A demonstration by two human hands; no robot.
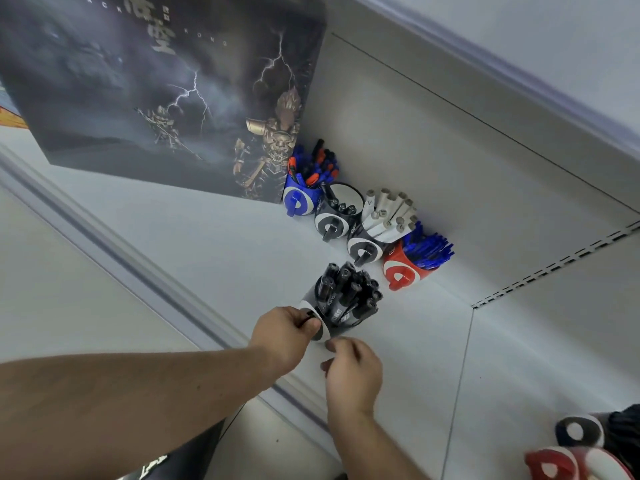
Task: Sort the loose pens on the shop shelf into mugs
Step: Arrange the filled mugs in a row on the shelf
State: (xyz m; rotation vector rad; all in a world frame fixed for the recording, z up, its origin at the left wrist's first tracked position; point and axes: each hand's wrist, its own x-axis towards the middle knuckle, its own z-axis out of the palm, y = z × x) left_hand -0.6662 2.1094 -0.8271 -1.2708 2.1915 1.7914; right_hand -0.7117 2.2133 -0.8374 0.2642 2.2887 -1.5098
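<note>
Near the frame's lower centre, the left hand (pixel 282 336) held its grip curled round the handle of a black mug (pixel 320 320) packed with black pens (pixel 348 294) on the white shelf (pixel 214 237). The right hand (pixel 353 370) sat just beside the mug's base, fingers loosely curled, holding nothing. Four filled mugs (pixel 360 233) lined the upper centre.
</note>
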